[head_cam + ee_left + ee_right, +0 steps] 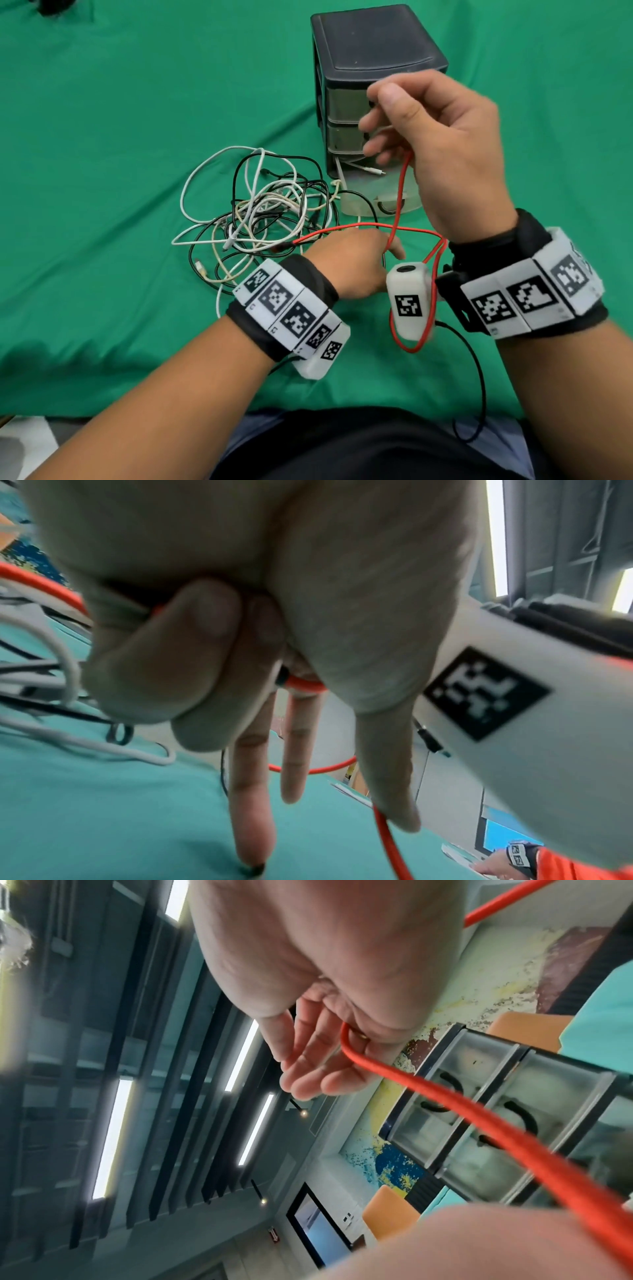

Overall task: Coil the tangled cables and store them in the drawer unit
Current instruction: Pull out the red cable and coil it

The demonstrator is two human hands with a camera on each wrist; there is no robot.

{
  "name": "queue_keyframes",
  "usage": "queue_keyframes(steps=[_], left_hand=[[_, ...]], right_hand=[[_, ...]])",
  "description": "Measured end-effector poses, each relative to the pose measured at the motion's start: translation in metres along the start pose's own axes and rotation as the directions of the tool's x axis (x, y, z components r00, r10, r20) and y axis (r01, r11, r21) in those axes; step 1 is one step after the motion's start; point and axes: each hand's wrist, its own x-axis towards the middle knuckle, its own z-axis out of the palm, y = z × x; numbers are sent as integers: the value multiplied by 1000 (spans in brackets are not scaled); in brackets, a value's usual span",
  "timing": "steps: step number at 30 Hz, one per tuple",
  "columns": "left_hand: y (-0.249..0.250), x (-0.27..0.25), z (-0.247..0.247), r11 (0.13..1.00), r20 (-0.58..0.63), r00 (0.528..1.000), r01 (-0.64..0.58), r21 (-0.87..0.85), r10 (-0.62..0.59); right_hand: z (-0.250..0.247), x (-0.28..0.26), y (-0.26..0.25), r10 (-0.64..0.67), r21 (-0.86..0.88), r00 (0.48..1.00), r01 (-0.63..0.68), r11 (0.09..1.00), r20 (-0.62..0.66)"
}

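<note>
red cable (pixel 399 192) pinched by right hand (pixel 442 144) fingers, raised at 1 o'clock | other end gripped by left hand (pixel 352 263) fingers | tangled cables (pixel 257 209) on worktop (pixel 120 137) at 10 o'clock | drawer unit (pixel 370 78) at 12, bottom drawer (pixel 380 195) open

A green cloth (pixel 120 137) covers the whole work surface, creased into soft folds. On it, just beyond the left hand (pixel 349 263) and to that hand's left, lies a tangle of white, cream and black cables (pixel 253 209), looped over one another. Beyond the right hand (pixel 442 147), and partly hidden behind it, a black drawer unit (pixel 370 51) stands upright on the cloth. Its lowest clear drawer (pixel 373 202) is pulled out and lies on the cloth below that hand. A thin black wire (pixel 479 370) trails across the cloth near the right wrist.
</note>
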Motion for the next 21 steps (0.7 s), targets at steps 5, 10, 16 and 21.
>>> queue_keyframes(steps=[5, 10, 16, 21], left_hand=[[2, 5, -4, 985, 43, 998, -35, -169, 43], [-5, 7, -13, 943, -75, 997, -32, -330, 7], [-29, 6, -47, 905, -418, 892, -25, -424, -171], [-49, 3, -66, 927, -500, 811, 130, -353, -304]], right_hand=[[0, 1, -10, 15, 181, 1000, -15, 983, 3], [-11, 1, -11, -13, 95, 1000, 11, 995, 18], [-32, -1, 0, -28, -114, 999, 25, 993, -27], [-57, -2, -8, -14, -326, 997, -11, 945, -77]])
